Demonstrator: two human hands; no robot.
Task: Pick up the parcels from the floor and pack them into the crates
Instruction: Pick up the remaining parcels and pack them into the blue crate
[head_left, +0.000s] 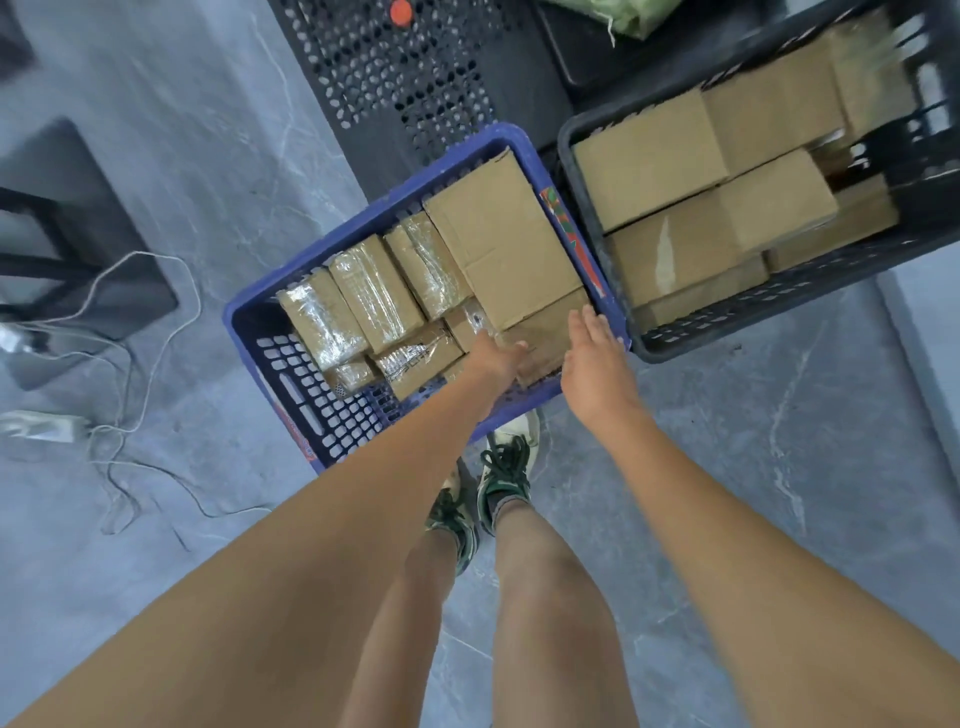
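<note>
Cardboard parcels (503, 234) fill our blue crate (249, 332) and the black crate (597, 291) beside it; our left hand (498, 358) touches a parcel, grip unclear; our right hand (592, 364) hovers, fingers straight.

Nothing legible here: dark print on the taped parcel (415, 358) at frame centre blurs out, and the red-green sticker (566, 223) on the blue crate (249, 312) rim shows no readable letters.
</note>
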